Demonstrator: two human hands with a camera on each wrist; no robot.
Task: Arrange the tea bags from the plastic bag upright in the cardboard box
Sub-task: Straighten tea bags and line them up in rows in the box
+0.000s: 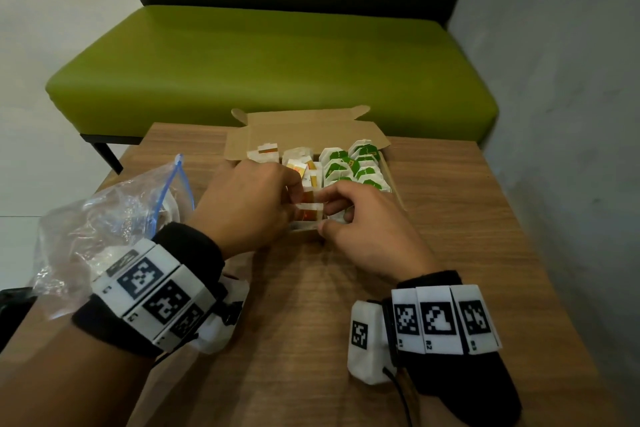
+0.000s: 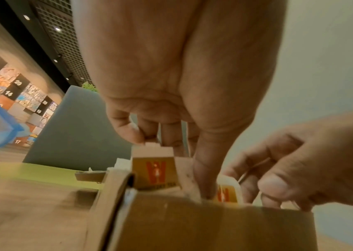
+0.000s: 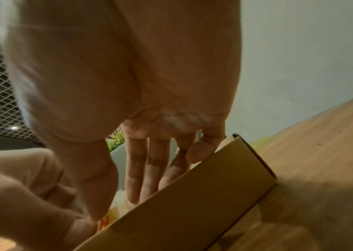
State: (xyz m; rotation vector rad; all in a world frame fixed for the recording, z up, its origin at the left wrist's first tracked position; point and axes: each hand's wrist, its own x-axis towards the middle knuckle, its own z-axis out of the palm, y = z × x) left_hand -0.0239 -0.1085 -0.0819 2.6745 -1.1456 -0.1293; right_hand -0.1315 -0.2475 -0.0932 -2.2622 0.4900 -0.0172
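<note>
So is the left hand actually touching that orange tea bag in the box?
Touching. The left wrist view shows the left hand with its fingers laid against the upright orange tea bag inside the cardboard box.

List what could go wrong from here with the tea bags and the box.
1. Both hands, left and right, crowd the box's near corner; fingers could knock the upright orange bags flat.
2. The green bags are packed tight beside them; pushing sideways may tip that row.
3. The left forearm lies against the plastic bag and could drag it.
</note>
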